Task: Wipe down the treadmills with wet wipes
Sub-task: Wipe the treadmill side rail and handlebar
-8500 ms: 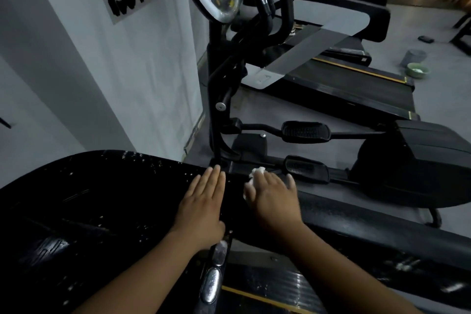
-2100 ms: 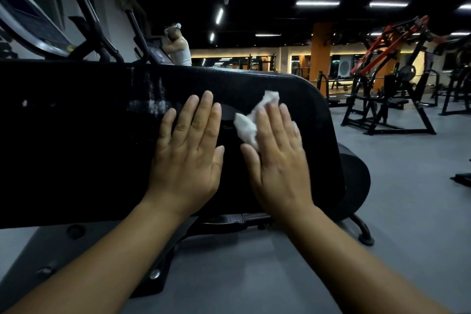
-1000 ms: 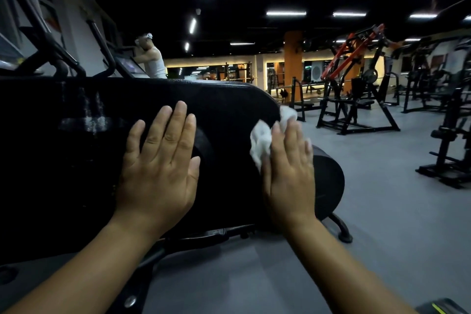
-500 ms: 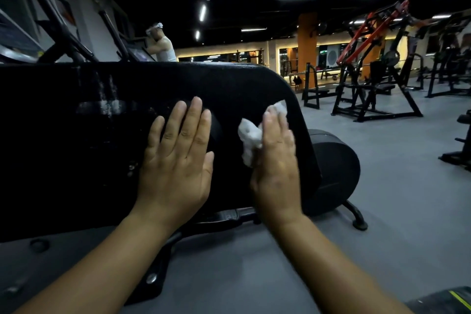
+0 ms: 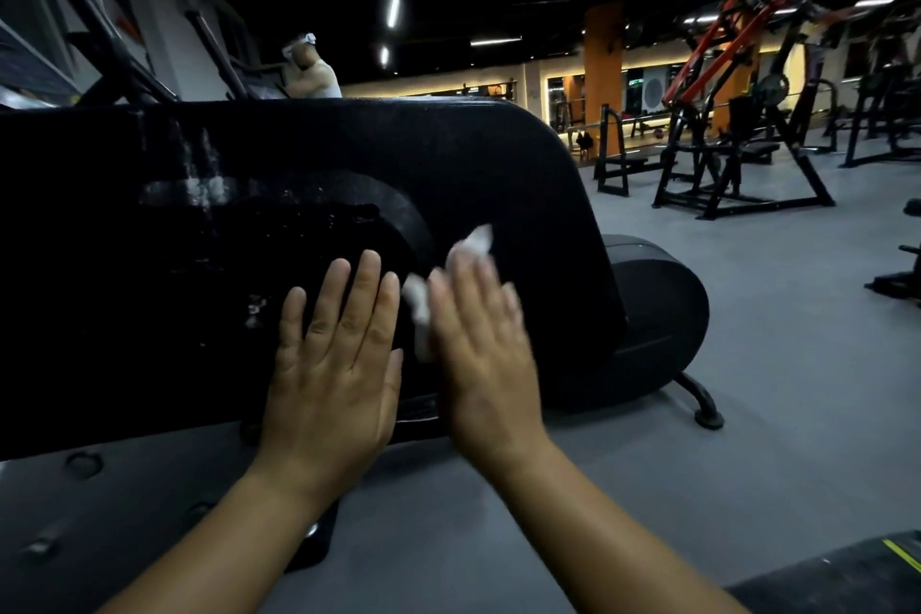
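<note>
A large black machine side panel (image 5: 398, 155) fills the left half of the view, with white smears and wet specks on its left part and a round raised disc (image 5: 393, 224) in the middle. My left hand (image 5: 334, 364) lies flat on the panel's lower part, fingers straight and spread. Just to its right, my right hand (image 5: 483, 354) presses a crumpled white wet wipe (image 5: 473, 242) against the panel with straight fingers. The right hand is blurred. The wipe sticks out above and to the left of its fingers.
Behind the panel sits a rounded black housing (image 5: 658, 304) with a foot (image 5: 707, 416) on the grey floor. A person (image 5: 311, 75) stands at another machine at the back left. Weight machines (image 5: 737, 140) and an orange pillar (image 5: 603, 65) stand far right. A treadmill edge (image 5: 847, 578) shows at bottom right.
My right hand has slid the wipe down and left across the panel, closing on the left hand. The left hand sits lower on the panel. The view has shifted slightly.
</note>
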Action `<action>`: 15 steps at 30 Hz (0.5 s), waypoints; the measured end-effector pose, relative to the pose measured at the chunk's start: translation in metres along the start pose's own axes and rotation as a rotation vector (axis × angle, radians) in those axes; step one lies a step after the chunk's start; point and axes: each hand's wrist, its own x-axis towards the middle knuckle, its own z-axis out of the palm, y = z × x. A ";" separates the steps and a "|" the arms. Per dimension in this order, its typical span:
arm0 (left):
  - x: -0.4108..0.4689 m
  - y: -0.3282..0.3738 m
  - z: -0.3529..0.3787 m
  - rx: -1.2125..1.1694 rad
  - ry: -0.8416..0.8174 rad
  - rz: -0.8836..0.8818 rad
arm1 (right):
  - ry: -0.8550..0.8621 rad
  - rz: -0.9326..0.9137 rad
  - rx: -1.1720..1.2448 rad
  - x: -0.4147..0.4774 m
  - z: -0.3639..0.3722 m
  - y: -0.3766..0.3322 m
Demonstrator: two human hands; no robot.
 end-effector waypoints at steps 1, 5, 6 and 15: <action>0.000 -0.001 0.001 0.008 0.001 0.010 | -0.057 -0.055 -0.029 -0.021 0.000 0.006; -0.002 -0.001 0.007 0.062 -0.001 0.002 | 0.023 0.159 -0.065 -0.042 -0.030 0.056; 0.000 0.003 0.007 0.057 -0.001 -0.019 | 0.078 0.264 -0.043 -0.030 -0.035 0.061; 0.044 0.053 0.022 0.076 -0.003 0.113 | 0.047 0.373 -0.059 -0.064 -0.026 0.067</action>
